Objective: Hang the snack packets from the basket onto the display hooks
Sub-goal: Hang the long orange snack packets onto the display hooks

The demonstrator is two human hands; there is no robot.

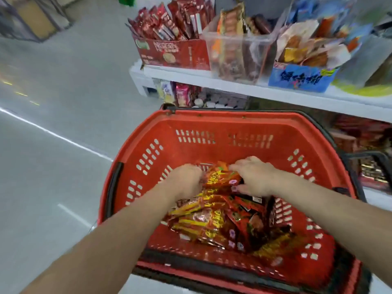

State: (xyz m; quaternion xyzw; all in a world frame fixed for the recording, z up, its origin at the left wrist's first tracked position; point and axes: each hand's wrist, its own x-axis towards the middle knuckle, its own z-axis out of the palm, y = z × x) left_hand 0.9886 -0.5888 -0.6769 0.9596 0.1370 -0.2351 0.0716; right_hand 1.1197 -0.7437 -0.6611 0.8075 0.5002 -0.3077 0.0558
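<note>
Inside the red basket (212, 124) beside a snack shelf (233, 82), my left hand (186, 181) and right hand (257, 177) each grip an end of the top snack packet (220, 177) on the heaped pile of packets (222, 223).

bright even overhead light, glare streaks on floor (53, 132), motion blur, wide-angle edge bending

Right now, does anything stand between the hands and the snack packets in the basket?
Nothing visible does. The left hand touches and the right hand grips the snack packets inside the red basket; display hooks are out of view.
</note>
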